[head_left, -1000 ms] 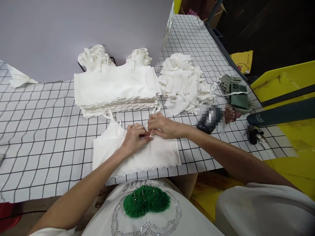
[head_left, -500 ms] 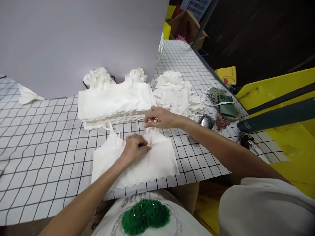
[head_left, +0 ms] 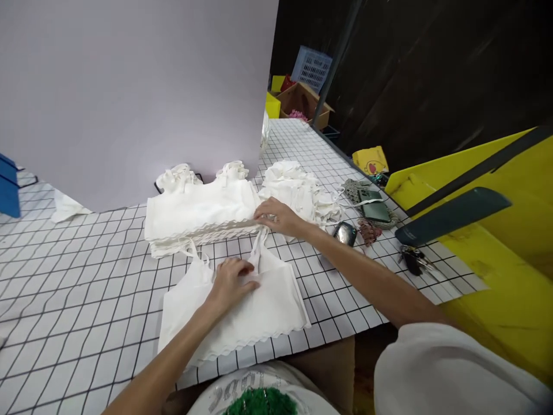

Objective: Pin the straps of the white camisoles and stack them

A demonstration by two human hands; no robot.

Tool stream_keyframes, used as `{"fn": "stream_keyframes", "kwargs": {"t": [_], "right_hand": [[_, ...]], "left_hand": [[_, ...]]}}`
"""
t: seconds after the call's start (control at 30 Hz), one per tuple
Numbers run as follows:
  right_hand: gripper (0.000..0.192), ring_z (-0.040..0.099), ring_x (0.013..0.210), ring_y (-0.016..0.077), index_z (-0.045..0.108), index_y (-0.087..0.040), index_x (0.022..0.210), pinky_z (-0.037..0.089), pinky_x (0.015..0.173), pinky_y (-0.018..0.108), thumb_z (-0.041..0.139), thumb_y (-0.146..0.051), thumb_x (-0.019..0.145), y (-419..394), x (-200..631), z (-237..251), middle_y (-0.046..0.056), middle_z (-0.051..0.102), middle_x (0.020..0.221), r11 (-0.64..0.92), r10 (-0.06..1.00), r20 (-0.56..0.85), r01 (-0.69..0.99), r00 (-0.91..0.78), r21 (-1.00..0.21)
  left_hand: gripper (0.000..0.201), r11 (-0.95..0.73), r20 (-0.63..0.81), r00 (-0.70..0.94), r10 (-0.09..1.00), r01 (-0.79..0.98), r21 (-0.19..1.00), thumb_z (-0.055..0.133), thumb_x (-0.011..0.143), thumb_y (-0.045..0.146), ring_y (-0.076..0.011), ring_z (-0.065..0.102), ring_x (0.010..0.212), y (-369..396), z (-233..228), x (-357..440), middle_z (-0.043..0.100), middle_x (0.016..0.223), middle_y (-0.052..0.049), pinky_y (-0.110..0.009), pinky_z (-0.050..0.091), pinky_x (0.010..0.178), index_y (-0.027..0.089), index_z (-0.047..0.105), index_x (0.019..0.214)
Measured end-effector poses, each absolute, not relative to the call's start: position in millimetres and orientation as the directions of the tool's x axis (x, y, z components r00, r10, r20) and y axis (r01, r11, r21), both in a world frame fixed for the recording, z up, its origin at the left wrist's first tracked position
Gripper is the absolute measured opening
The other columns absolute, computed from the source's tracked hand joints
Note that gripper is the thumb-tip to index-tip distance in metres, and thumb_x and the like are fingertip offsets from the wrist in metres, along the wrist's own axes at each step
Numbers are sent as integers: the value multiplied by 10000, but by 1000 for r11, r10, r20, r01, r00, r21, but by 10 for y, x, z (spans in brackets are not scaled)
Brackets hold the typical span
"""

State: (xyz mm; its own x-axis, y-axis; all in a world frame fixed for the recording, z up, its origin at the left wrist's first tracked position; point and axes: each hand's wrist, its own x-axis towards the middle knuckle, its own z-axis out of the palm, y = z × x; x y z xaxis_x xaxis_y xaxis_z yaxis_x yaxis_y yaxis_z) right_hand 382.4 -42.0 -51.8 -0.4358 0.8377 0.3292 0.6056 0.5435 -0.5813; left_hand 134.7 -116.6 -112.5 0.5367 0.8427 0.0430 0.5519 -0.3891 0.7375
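Note:
A white camisole top (head_left: 263,305) with thin straps and a wavy hem lies flat in front of me. On its upper middle rests my left hand (head_left: 231,282), thumb and bent forefinger apart. My right hand (head_left: 279,218) pinches the top of the right strap (head_left: 258,251) and holds it drawn up away from the body of the garment. The left strap (head_left: 192,251) lies loose. Just beyond is a neat stack of the same white tops (head_left: 201,210), their straps bunched at the back. My right fingertips are at that stack's right front corner.
A loose heap of white garments (head_left: 294,187) lies right of the stack. Farther right on the checked tablecloth (head_left: 108,276) are a dark rounded object (head_left: 345,233), a green phone-like object (head_left: 375,207) and keys (head_left: 415,259). A large pale panel (head_left: 129,98) stands behind; a yellow bin (head_left: 488,230) is at right.
My right hand has lifted slightly away from the camisole, and the right strap now stretches longer and straighter. My left hand stays on the garment. The view has tilted up.

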Motion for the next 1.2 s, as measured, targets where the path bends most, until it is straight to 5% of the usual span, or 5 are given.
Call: {"fn": "stream_keyframes", "kwargs": {"t": [0.1,0.4,0.73,1.07,1.2], "right_hand": [[223,586,911,219,681,-159,914,458,888,401,534,-324,946,-583,4113,-501,97,707,931,418,875,460,717,-152,-558],[181,557,951,275,659,-130,877,476,828,423,486,-170,912,-716,4525,-469,154,663,912,-7,988,144,956,51,-293],[57,586,914,218,679,-178,742,506,825,376,718,-212,765,-737,4445,-307,64,662,882,144,967,254,814,5,-563],[253,522,683,137,538,-212,759,429,631,263,593,-441,850,-328,4826,1638,-13,541,741,439,626,684,555,375,-707],[270,494,599,112,560,-198,735,383,550,236,740,-400,734,-508,4422,2084,-21,549,680,533,733,617,321,287,-782]], "left_hand": [[284,-403,166,456,874,492,772,741,798,361,-284,639,1029,-1187,-995,1174,700,1067,-70,-455,492,903,246,711,1056],[221,-441,259,438,861,388,809,657,870,418,-262,660,1046,-1110,-440,1129,718,1080,-59,-424,524,921,266,713,1021],[249,-500,249,571,782,336,798,649,859,434,-240,677,918,-1095,-214,1284,740,995,-67,-399,558,824,237,743,980],[365,-391,180,568,803,273,879,712,790,533,-265,717,936,-791,123,1333,768,1005,-91,-413,597,830,213,763,959],[481,-331,195,551,812,159,930,741,769,561,-280,698,1047,-702,483,1469,749,1109,-117,-427,581,896,188,728,1072]]}}
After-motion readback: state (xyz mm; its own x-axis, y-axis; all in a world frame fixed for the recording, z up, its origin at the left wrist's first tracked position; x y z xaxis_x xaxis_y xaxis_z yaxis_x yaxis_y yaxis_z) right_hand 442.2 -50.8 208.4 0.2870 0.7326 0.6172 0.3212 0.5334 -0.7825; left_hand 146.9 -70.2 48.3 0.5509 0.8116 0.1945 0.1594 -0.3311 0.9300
